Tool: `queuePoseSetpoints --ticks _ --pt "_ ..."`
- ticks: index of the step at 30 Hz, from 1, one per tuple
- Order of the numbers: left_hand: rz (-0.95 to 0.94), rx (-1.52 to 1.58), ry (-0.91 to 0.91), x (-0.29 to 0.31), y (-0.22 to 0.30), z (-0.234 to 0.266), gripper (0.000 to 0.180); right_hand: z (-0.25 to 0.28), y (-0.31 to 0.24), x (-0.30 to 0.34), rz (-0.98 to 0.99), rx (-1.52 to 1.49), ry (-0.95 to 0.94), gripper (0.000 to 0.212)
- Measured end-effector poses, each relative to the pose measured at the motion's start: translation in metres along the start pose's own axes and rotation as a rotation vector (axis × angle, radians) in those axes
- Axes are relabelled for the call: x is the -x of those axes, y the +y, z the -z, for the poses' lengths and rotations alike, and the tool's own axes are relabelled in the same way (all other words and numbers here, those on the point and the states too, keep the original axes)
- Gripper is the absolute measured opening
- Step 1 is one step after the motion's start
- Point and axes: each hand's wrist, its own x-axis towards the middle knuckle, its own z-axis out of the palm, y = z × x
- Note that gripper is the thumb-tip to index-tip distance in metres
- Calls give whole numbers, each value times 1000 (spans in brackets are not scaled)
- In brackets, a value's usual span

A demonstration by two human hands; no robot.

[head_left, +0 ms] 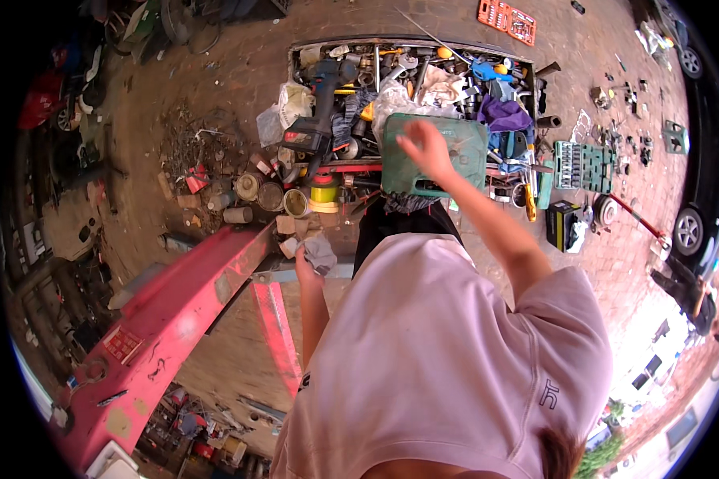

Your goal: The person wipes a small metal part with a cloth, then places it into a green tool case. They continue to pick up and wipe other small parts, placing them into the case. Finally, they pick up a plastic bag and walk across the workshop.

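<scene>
My left hand (305, 270) is closed round a crumpled grey cloth (321, 254), low beside the end of a red metal beam. Over a green plastic case (465, 148) my right hand (426, 150) is stretched out with its fingers apart. Whether it touches the lid, I cannot tell. The case lies across the near side of a tool tray (411, 40) heaped with tools. To its left rests a black cordless power tool (324, 100) with its battery. A purple cloth (503, 113) and a clear plastic bag (393, 99) lie on the heap.
The red beam (192, 279) slants along my left side. Several cans, among them an open tin (295, 203), stand near its end. An open green socket set (585, 166) and an orange tool case (506, 21) lie on the brick ground. A dark car (699, 184) stands at far right.
</scene>
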Motion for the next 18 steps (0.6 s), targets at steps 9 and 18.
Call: queuePoseSetpoints --ticks 9,18 --pt "93 -116 -124 12 24 -89 41 1 48 122 -1256 -1273 142 23" --pt "141 -275 -271 8 24 -166 31 -26 78 116 -984 -1595 388 16"
